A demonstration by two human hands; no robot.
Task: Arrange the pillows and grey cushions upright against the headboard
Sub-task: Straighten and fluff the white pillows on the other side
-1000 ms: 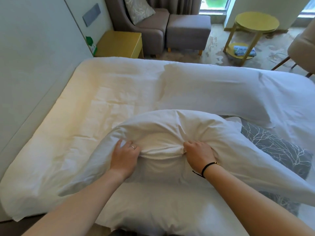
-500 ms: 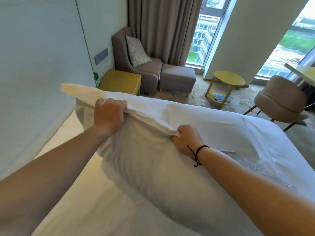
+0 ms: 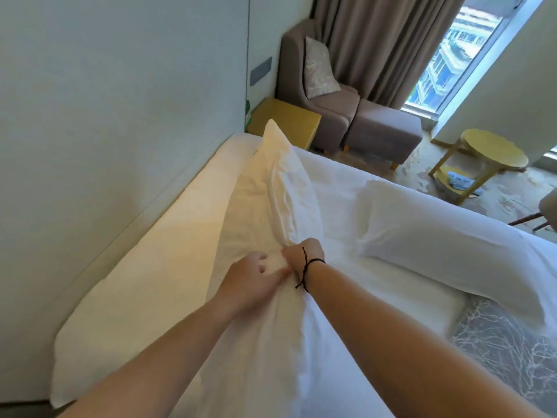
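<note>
A white pillow (image 3: 280, 188) stands on edge along the bed, its far corner pointing up, a short way from the pale headboard (image 3: 120, 116) on the left. My left hand (image 3: 253, 282) and my right hand (image 3: 303, 254) pinch its top edge side by side. A second white pillow (image 3: 437, 239) lies flat on the bed to the right. Part of a grey cushion with a white branch pattern (image 3: 506, 348) shows at the lower right, half under that second pillow.
The white mattress (image 3: 144, 285) meets the headboard on the left. Beyond the bed stand a yellow bedside table (image 3: 289, 122), a grey armchair (image 3: 325, 98) with a footstool (image 3: 385, 131), a round yellow side table (image 3: 488, 152) and curtained windows.
The pillow was flat under both hands, then lifted high. Now it is set down on edge near the headboard, and my hands have come together on its top edge.
</note>
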